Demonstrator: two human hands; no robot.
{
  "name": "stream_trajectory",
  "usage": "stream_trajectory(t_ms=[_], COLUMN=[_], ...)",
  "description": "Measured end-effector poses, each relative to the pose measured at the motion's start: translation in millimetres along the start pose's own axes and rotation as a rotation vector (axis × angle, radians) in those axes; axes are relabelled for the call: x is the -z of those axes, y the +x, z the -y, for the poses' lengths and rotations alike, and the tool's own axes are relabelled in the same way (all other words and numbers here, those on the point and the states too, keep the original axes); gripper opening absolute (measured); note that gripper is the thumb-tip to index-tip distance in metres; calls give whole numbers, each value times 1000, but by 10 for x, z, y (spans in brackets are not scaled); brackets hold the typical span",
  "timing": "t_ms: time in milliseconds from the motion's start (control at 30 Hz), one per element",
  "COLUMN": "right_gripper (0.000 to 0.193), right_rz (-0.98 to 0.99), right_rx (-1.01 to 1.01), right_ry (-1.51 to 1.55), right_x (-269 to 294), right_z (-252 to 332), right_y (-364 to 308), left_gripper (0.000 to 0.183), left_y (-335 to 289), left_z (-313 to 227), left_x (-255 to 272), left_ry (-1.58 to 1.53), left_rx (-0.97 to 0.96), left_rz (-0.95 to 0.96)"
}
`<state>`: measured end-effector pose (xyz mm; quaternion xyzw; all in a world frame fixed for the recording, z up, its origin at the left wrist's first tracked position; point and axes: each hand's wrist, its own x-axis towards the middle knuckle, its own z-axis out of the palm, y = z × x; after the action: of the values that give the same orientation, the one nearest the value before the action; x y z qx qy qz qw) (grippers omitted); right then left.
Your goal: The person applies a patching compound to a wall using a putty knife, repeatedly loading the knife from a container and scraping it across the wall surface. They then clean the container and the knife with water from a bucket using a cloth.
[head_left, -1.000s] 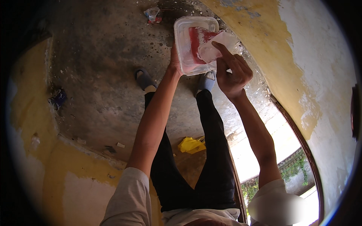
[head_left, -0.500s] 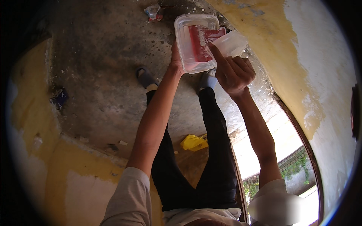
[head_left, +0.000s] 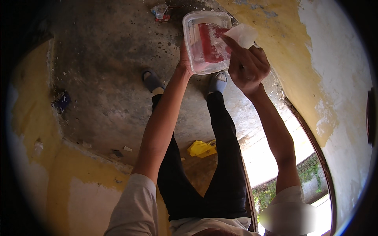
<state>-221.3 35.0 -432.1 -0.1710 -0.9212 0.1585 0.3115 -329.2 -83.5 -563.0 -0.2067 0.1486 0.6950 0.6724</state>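
My left hand (head_left: 185, 59) is closed on the left side of a clear, rectangular plastic tub (head_left: 208, 71), its fingers partly hidden by the tub. White paste smears the tub's rim and inner walls. A flat red piece (head_left: 208, 43) shows inside it, streaked with white paste; its exact kind is unclear. My right hand (head_left: 250, 69) is at the tub's right edge, index finger stretched forward and the other fingers curled in. Against that finger is a translucent, whitish flat plastic piece (head_left: 243, 34), in the grip of this hand and overlapping the tub's right rim.
Beneath the tub, my slippers (head_left: 217, 83) stand on a stained concrete floor (head_left: 106, 86). A patchy yellow and white wall (head_left: 315, 78) rises close on the right, with a bright doorway below it. Yellow plastic (head_left: 202, 148), a dark blue packet (head_left: 61, 102) and a clear-and-red wrapper (head_left: 160, 12) lie around.
My right hand has moved slightly to the right, and the translucent piece has tilted upward with it. The tub, in my left hand, has shifted a little up and turned slightly.
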Motion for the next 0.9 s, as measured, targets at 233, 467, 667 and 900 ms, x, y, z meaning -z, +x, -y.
stream_trajectory(t_ms=[233,467,667,900], right_gripper=[31,41,47,19], right_rz=[-120,349,272,132], right_rx=[-1073,-1206,-1187,-896], right_ry=[251,328,783,433], right_x=[-460,-1417,-1302,-553], right_z=[-293,-759,-372,433], right_y=[-482,-1403,-1213,-631], left_gripper=[79,80,81,77], left_y=[-379,-367,-405,-350], left_z=[-480,-501,-461,-323], left_x=[518,921,993,466], left_ry=[-30,-58,-46,36], left_rx=[-80,-61,-56,0], left_rz=[-78,6,52,95])
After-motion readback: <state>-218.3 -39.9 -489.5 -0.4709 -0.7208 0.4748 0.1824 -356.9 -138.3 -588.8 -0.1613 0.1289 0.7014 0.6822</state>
